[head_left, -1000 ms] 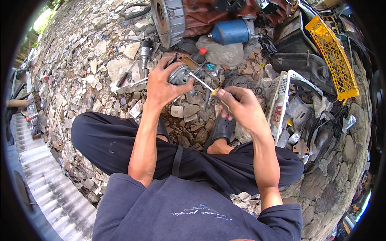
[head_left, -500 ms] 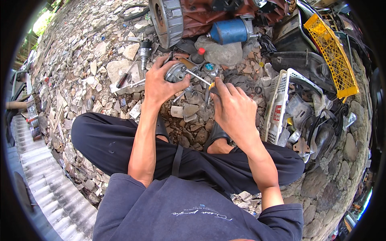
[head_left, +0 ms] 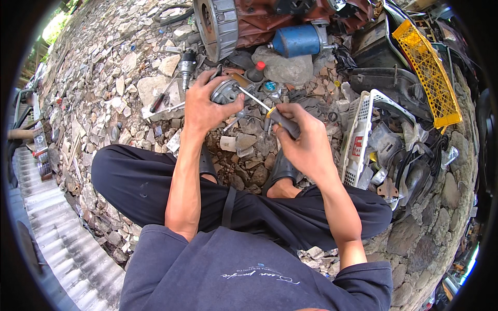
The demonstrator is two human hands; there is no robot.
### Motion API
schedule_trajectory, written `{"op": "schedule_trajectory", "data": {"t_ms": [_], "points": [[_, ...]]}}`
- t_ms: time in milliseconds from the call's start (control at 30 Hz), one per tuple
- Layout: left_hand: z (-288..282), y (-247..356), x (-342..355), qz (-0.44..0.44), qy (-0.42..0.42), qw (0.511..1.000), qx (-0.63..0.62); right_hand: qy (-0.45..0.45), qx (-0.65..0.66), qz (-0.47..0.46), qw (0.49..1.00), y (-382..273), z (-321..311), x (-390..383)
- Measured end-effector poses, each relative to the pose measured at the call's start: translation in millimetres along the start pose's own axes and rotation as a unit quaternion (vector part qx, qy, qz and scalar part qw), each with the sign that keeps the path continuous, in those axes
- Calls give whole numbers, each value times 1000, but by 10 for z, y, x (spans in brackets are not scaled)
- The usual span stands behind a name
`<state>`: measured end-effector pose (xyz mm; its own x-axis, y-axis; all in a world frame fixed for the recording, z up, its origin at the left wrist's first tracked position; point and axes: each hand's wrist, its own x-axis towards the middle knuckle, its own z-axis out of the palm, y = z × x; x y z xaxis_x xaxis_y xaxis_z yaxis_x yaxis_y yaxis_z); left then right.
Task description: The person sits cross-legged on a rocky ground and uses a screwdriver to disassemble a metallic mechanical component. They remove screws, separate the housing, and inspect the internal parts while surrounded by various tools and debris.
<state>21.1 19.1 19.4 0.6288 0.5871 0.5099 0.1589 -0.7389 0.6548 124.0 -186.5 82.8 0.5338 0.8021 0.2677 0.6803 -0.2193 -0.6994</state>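
My left hand (head_left: 201, 106) grips a round grey metal part (head_left: 224, 92), fingers over its top and thumb along its lower side. My right hand (head_left: 303, 140) is closed on a screwdriver (head_left: 291, 128) with a grey and yellow handle, whose shaft reaches up-left to that part, its tip at the face. A small bottle with a red cap (head_left: 255, 71) lies just beyond the part. To the left, a silver and black cylindrical component (head_left: 186, 70) and another screwdriver (head_left: 157, 101) rest on the rubble.
A rusty red housing (head_left: 262, 18) with a blue cylinder (head_left: 295, 41) is at the top. At the right are a white basket (head_left: 348, 150) of parts, a black plastic part (head_left: 384, 88) and a yellow grate (head_left: 425, 72). Corrugated sheeting (head_left: 62, 228) lies at the left.
My left hand and the metal part have moved slightly left. My right hand has shifted left and changed its turn and finger placement around the screwdriver handle.
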Motion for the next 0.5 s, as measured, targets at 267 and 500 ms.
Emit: {"op": "schedule_trajectory", "data": {"t_ms": [267,500], "points": [[-26,-43,-19,1,-24,1000,-18,-150,379,402,820,-185,-201,140],[-68,-29,14,2,-25,1000,-15,-15,48,68,996,-25,-36,-10]]}}
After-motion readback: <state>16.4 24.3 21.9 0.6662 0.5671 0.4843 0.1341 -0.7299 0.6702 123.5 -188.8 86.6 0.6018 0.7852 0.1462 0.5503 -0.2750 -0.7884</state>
